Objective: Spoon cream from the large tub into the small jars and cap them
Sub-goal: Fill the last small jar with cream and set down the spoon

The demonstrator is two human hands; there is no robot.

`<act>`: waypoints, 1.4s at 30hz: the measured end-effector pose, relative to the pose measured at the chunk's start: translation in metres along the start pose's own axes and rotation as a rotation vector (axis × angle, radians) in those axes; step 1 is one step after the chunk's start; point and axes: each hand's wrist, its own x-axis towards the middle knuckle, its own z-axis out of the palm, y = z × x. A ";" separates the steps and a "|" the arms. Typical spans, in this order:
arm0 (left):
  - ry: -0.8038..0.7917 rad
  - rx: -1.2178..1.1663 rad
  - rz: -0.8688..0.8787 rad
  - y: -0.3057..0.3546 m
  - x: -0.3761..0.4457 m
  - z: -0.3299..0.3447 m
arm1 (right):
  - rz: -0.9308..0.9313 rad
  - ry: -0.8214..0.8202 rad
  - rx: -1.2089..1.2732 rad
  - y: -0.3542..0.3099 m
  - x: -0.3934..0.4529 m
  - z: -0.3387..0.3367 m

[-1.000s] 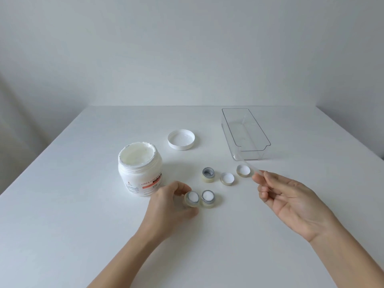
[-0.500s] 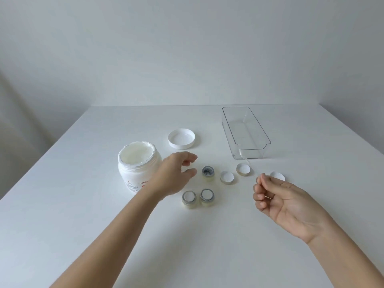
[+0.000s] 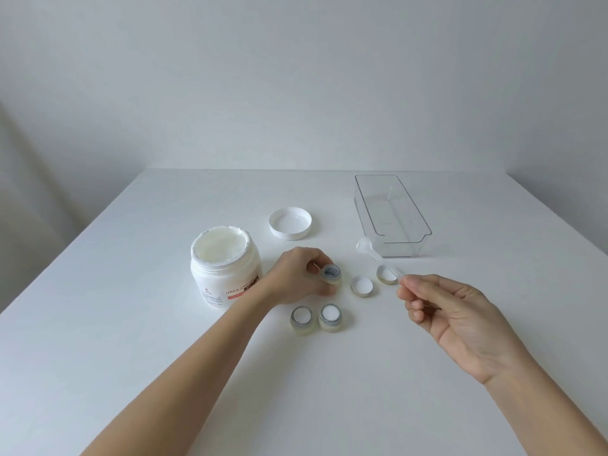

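White cream fills the large tub (image 3: 224, 268), which stands open on the white table (image 3: 98, 324) with its lid (image 3: 290, 222) lying upside down a little behind and to its right. The left hand (image 3: 296, 280) reaches past the front of the tub and grasps an empty small jar (image 3: 331, 274) between thumb and fingers; the jar sits upright on the table, its dark mouth showing. Two more small jars stand side by side nearer the person: the left one (image 3: 301, 317) and the right one (image 3: 330, 318), both uncapped and holding white cream. To the right of the held jar lie two small caps, open side up: one (image 3: 362, 286) just beside the jar, the other (image 3: 387, 274) a bit farther right. The right hand (image 3: 454, 319) pinches the handle end of a clear plastic spoon (image 3: 371, 251) between thumb and forefinger, the other fingers curled in; the spoon slants up and away, passing above the farther cap, its bowl near the front corner of a clear plastic bin (image 3: 394, 245) that stands at the right rear.
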 end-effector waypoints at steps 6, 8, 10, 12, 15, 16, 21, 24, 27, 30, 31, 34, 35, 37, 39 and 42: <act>0.201 -0.212 0.065 0.004 -0.049 -0.014 | -0.116 -0.016 -0.032 -0.012 0.012 0.019; 0.255 -0.324 0.080 -0.001 -0.076 -0.016 | -0.172 -0.026 -0.109 -0.017 0.019 0.030; 0.319 -0.433 0.073 -0.010 -0.100 -0.016 | -0.245 -0.058 -0.245 -0.023 0.026 0.046; 0.384 -0.544 0.044 -0.019 -0.121 -0.016 | -0.351 -0.101 -0.431 -0.028 0.032 0.067; 0.440 -0.667 0.035 -0.027 -0.138 -0.011 | -0.564 -0.184 -0.738 -0.035 0.042 0.105; 0.454 -0.691 0.036 -0.029 -0.141 -0.009 | -0.625 -0.207 -0.820 -0.036 0.045 0.118; 0.484 -0.747 0.050 -0.034 -0.143 -0.007 | -0.927 -0.288 -1.130 -0.036 0.061 0.175; 0.493 -0.758 0.063 -0.034 -0.143 -0.008 | -1.093 -0.381 -1.385 -0.027 0.070 0.196; 0.514 -0.755 0.074 -0.034 -0.143 -0.007 | -1.202 -0.441 -1.636 -0.019 0.079 0.206; 0.533 -0.779 0.069 -0.034 -0.143 -0.007 | -1.120 -0.467 -1.786 -0.014 0.087 0.211; 0.537 -0.785 0.068 -0.034 -0.143 -0.007 | -1.072 -0.478 -1.813 -0.013 0.088 0.212; 0.544 -0.797 0.065 -0.033 -0.143 -0.007 | -0.896 -0.524 -1.803 -0.012 0.089 0.214; 0.546 -0.796 0.066 -0.032 -0.143 -0.007 | -0.834 -0.533 -1.783 -0.013 0.088 0.214; 0.553 -0.797 0.072 -0.032 -0.143 -0.008 | -0.722 -0.538 -1.716 -0.016 0.087 0.215; 0.563 -0.806 0.076 -0.031 -0.144 -0.008 | -0.642 -0.531 -1.638 -0.020 0.086 0.215; 0.571 -0.811 0.081 -0.030 -0.145 -0.009 | -0.515 -0.472 -1.507 -0.026 0.088 0.214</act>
